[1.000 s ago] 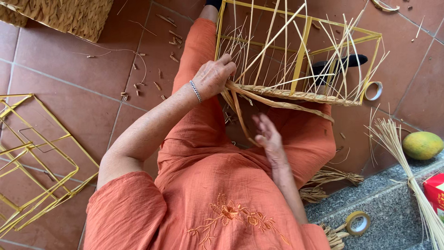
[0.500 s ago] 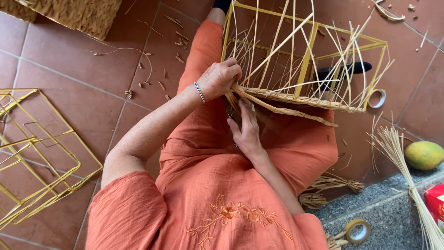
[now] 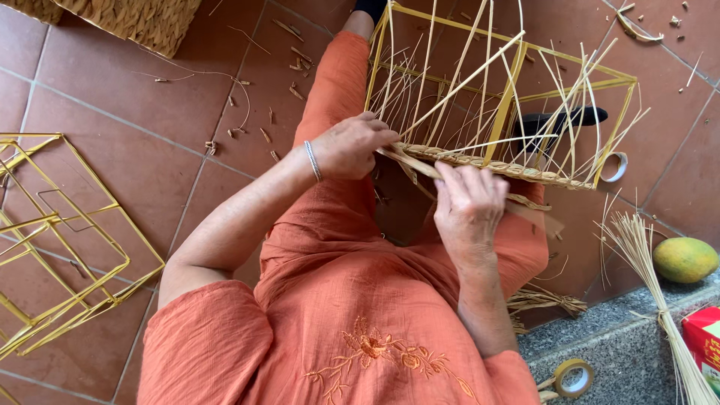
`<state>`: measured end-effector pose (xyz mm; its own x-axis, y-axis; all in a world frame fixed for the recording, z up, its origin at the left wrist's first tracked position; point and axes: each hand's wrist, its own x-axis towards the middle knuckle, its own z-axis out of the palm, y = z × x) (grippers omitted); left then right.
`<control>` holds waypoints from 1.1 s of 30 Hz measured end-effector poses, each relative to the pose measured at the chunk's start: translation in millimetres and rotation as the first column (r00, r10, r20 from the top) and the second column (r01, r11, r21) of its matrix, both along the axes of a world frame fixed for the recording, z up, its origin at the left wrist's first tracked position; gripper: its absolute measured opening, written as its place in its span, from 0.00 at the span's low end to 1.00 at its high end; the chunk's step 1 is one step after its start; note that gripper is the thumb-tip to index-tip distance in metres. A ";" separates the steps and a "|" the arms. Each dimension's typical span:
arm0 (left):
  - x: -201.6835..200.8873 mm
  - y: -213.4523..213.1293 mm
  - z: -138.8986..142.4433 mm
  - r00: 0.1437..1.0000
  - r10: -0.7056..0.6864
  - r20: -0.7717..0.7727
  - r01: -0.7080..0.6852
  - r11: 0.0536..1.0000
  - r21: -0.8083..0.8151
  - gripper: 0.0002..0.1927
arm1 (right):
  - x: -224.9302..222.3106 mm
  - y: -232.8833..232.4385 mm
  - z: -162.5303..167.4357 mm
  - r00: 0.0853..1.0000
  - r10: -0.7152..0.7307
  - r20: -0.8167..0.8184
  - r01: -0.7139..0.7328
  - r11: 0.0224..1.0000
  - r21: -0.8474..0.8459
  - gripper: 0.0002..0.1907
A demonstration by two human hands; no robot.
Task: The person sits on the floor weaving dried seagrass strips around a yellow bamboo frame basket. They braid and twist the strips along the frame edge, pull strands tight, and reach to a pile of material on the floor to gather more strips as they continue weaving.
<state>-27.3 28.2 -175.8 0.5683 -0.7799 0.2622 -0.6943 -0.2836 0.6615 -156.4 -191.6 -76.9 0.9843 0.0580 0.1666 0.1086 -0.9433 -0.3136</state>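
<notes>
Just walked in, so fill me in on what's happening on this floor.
A person in an orange top sits on the red tile floor, weaving on a yellow wire basket frame laid across their lap. The left hand steadies the woven straw band along the frame's lower edge, while the right hand grips a flat straw strip beside it. Empty yellow wire frames lie nearby.

Terracotta tile floor (image 3: 142, 150) under empty yellow wire frames (image 3: 52, 240), tape roll (image 3: 615, 166) (plus scattered straw scraps (image 3: 285, 75)).
</notes>
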 end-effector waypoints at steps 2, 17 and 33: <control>-8.7 -12.0 0.9 1.000 0.002 0.022 -0.005 0.986 0.169 0.19 | 12.2 2.6 22.1 0.983 0.048 0.178 -0.027 0.992 -0.119 0.10; -3.8 -5.9 -3.2 0.782 0.194 -0.593 -0.343 0.927 -0.149 0.12 | 41.8 39.4 -68.4 0.997 -0.037 0.074 0.003 0.908 0.420 0.09; -25.7 -35.2 -5.9 0.879 0.396 -0.265 -0.464 0.839 -0.285 0.08 | 26.4 46.2 -70.9 0.987 -0.065 0.145 -0.065 0.667 0.742 0.10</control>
